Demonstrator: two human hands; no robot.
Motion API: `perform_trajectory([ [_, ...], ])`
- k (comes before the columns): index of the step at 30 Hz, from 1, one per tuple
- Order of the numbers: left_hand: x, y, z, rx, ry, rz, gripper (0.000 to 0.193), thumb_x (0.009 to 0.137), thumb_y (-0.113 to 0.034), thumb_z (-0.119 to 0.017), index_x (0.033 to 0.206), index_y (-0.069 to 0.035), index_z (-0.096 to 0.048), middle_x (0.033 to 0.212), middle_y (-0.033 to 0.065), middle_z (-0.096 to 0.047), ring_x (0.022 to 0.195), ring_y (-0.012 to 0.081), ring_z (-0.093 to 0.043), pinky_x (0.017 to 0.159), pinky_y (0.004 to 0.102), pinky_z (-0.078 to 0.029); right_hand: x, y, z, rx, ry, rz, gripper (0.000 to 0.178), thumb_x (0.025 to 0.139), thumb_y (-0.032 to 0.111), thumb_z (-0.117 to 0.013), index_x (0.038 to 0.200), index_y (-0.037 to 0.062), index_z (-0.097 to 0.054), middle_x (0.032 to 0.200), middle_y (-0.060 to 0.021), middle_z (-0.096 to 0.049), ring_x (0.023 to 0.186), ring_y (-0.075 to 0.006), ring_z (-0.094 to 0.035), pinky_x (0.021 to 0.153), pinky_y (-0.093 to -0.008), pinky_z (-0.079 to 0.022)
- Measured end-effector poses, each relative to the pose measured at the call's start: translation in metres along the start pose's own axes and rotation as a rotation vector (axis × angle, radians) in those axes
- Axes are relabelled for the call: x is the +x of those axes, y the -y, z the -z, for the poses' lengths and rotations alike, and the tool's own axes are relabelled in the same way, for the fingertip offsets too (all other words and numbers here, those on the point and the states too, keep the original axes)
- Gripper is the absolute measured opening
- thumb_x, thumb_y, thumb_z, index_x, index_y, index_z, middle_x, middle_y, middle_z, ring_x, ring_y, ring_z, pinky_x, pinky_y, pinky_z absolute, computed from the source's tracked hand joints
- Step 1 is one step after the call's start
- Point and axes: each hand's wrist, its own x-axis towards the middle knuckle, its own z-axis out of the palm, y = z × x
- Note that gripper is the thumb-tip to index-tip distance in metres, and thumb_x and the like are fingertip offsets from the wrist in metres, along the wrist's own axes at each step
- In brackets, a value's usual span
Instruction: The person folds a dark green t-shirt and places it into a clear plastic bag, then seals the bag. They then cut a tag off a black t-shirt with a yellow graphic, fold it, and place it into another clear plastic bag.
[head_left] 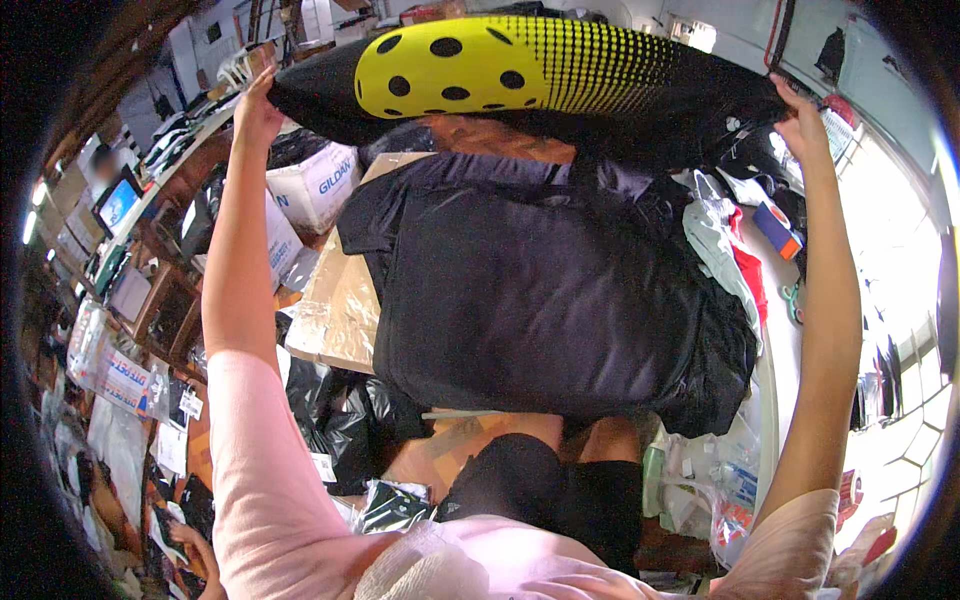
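Note:
Both my arms are raised and spread wide, stretching a black garment with a yellow print [450,75] between them. Large black spots mark the print's left part, and it fades into small dots to the right. My left hand [260,112] pinches the garment's left end; at the opposite end my right hand [800,122] grips the cloth. Whether it is a shirt, I cannot tell from this angle. Below it, a black T-shirt [540,290] lies spread over the work surface in front of my lap, slightly wrinkled, with neither hand on it.
White cardboard boxes [318,185] and a flat brown carton [335,310] stand at the left. Black plastic bags [365,425] lie lower down. On the right are green-handled scissors [793,302] and a blue-orange box [776,230]. Another person's hand [190,545] shows at lower left.

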Motion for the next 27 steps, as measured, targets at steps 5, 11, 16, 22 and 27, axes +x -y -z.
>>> perform_trajectory([
  [5,-0.097,0.044,0.048,0.350,-0.007,0.157,0.029,0.091,-0.025,-0.048,0.118,-0.017,-0.053,0.113,-0.0033,-0.052,0.100,0.0087,-0.045,0.084,0.0343,-0.034,-0.082,-0.067,0.086,-0.688,0.180,0.094,0.034,0.084,0.009,-0.054,0.116,-0.0018,-0.052,0.116,-0.0082,-0.055,0.102,-0.0159,-0.051,0.090,-0.0298,-0.041],
  [11,-0.221,0.060,0.146,0.982,0.193,0.441,0.018,0.089,-0.016,-0.050,0.105,-0.012,-0.057,0.105,-0.0007,-0.053,0.106,0.0130,-0.042,0.095,0.0274,-0.027,-0.216,-0.121,0.128,-1.081,0.172,-0.384,0.021,0.076,0.009,-0.064,0.097,0.0069,-0.064,0.088,-0.0037,-0.065,0.072,-0.0065,-0.057,0.062,-0.0195,-0.041],
  [16,-0.253,0.066,0.162,0.994,0.150,0.333,0.020,0.090,-0.011,-0.049,0.109,-0.008,-0.055,0.103,0.0003,-0.055,0.095,0.0102,-0.049,0.086,0.0237,-0.037,-0.251,-0.137,0.141,-1.054,0.279,-0.222,0.021,0.078,0.015,-0.064,0.097,0.0044,-0.063,0.078,-0.0010,-0.062,0.067,-0.0058,-0.054,0.054,-0.0199,-0.039],
  [22,-0.271,0.056,0.148,1.127,0.131,0.353,0.025,0.087,-0.012,-0.055,0.111,-0.004,-0.055,0.102,0.0008,-0.057,0.093,0.0091,-0.050,0.084,0.0235,-0.039,-0.281,-0.159,0.071,-1.372,0.581,0.090,0.029,0.073,0.018,-0.071,0.096,0.0028,-0.060,0.089,-0.0077,-0.061,0.059,-0.0180,-0.052,0.058,-0.0282,-0.043],
  [27,-0.284,0.030,0.136,1.106,0.268,0.434,0.024,0.086,-0.007,-0.055,0.110,-0.004,-0.056,0.101,0.0001,-0.057,0.094,0.0082,-0.050,0.085,0.0234,-0.038,-0.261,-0.140,0.087,-1.423,0.388,-0.415,0.023,0.069,0.001,-0.069,0.089,-0.0019,-0.058,0.069,-0.0105,-0.059,0.060,-0.0165,-0.058,0.049,-0.0313,-0.045],
])
